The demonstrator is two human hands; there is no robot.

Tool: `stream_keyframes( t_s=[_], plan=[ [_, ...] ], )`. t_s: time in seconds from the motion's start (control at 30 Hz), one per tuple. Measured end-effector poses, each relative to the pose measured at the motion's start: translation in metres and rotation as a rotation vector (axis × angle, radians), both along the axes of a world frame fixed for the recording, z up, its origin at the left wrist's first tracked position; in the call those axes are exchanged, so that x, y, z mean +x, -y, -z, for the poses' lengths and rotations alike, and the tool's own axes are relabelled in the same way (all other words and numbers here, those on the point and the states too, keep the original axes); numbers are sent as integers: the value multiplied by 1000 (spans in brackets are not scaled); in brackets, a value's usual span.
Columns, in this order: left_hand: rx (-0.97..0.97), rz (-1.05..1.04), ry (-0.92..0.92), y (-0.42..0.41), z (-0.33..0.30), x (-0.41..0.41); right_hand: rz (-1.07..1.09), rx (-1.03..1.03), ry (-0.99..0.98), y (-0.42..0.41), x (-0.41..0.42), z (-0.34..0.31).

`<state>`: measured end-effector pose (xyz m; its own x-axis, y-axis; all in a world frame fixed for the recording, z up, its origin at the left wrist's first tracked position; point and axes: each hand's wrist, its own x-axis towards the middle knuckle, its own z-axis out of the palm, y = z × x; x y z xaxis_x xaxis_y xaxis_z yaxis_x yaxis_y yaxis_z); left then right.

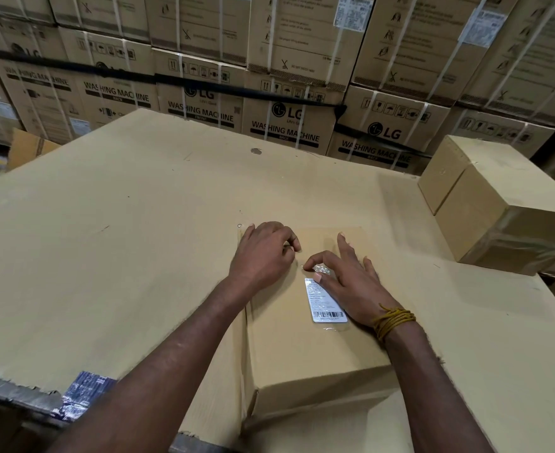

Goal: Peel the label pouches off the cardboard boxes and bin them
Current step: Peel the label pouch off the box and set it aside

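A small cardboard box (305, 351) lies on a big cardboard-covered worktop (106, 240). A clear label pouch with a white barcode label (326, 302) is stuck on the box's top. My right hand (348, 282) pinches the crinkled far end of the pouch between thumb and forefinger, its other fingers spread out. My left hand (263, 253) rests on the box's far left corner with fingers curled, holding the box down.
Two more plain boxes (498, 204), one wrapped in clear film, stand at the right of the worktop. Stacked washing machine cartons (286, 125) form a wall behind. The worktop's torn front edge (40, 390) runs bottom left. No bin is in view.
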<state>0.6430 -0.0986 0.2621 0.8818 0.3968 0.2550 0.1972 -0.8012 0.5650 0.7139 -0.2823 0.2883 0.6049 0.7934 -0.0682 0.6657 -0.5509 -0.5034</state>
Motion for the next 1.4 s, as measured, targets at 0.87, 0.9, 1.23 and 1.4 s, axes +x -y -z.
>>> stream_keyframes(
  t_s=[0.87, 0.9, 1.23, 1.4],
  plan=[
    [-3, -2, -3, 2, -2, -2, 30, -8, -8, 0, 0, -1],
    [-2, 0, -2, 1, -2, -2, 37, 1, -12, 0, 0, -1],
    [-7, -3, 6, 2, -2, -2, 75, 89, 31, 4, -1, 5],
    [10, -6, 12, 4, -2, -1, 140, 150, 64, 9, -2, 9]
  ],
)
